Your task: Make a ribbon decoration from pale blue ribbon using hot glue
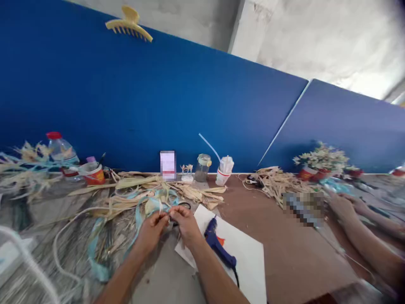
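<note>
My left hand (152, 229) and my right hand (186, 223) meet over the table, fingertips pinched together on a thin pale strip of dried leaf (164, 211). Black-handled scissors (182, 207) lie just behind my right hand, partly hidden by it. A light blue ribbon (139, 211) loops under and around my left hand. A blue glue gun (217, 244) rests on a white sheet (249, 261) just right of my right forearm.
Dried leaf strips (193, 192) pile up behind my hands. At the blue partition stand a plastic bottle (60, 152), an orange cup (93, 174), a small jar (202, 166) and a paper cup (224, 171). Another person's arms (360, 228) lie at the right, near straw flowers (321, 159).
</note>
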### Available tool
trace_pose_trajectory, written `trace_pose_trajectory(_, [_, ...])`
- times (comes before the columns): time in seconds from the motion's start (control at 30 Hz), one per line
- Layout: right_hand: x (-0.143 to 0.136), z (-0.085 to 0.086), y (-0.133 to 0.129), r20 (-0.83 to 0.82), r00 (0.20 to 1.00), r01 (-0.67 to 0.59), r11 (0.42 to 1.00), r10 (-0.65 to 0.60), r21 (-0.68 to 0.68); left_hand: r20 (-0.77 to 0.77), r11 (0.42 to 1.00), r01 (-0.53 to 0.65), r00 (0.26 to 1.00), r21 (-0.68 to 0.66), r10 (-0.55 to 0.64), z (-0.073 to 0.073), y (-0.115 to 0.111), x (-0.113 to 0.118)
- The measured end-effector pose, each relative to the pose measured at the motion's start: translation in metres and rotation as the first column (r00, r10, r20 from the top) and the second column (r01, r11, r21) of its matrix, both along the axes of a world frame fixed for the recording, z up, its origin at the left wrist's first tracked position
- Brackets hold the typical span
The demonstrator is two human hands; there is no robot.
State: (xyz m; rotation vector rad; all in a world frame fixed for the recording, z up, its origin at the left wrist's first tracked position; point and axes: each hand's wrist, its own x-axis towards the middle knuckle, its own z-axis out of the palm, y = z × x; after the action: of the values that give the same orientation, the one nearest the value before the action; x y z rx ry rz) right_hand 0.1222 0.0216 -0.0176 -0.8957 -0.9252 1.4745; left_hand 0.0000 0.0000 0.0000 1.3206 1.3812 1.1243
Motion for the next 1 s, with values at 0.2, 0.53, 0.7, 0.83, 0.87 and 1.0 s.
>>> trace_pose_trajectory(0.2, [0.004,0.001,0.0,-0.011,1.0,0.003,1.0,-0.003,-0.009,0.07,0.999,0.016,0.997,-0.039,-0.014,0.0,0.0,0.001])
trace_pose_trajectory(0.53, [0.003,0.006,-0.002,0.004,0.999,-0.052,0.998,0.052,0.033,0.166,0.997,0.043,0.986,-0.071,-0.031,-0.004,0.001,0.002])
trace_pose_trajectory(0.7, [0.004,0.005,-0.002,0.029,0.998,-0.052,0.997,0.05,0.049,0.297,0.993,0.076,0.954,-0.095,-0.045,0.0,-0.002,0.003])
trace_pose_trajectory(0.83, [0.003,0.009,-0.004,-0.021,0.994,-0.106,0.993,0.107,0.049,0.47,0.97,0.176,0.879,-0.168,-0.078,0.004,-0.006,0.003])
trace_pose_trajectory(0.87, [0.002,0.01,-0.004,-0.037,0.992,-0.115,0.992,0.117,0.049,0.503,0.963,0.199,0.86,-0.183,-0.082,0.005,-0.006,0.003])
trace_pose_trajectory(1.0, [0.0,0.011,-0.005,-0.05,0.991,-0.117,0.991,0.12,0.058,0.561,0.947,0.235,0.825,-0.218,-0.075,0.006,-0.007,0.001])
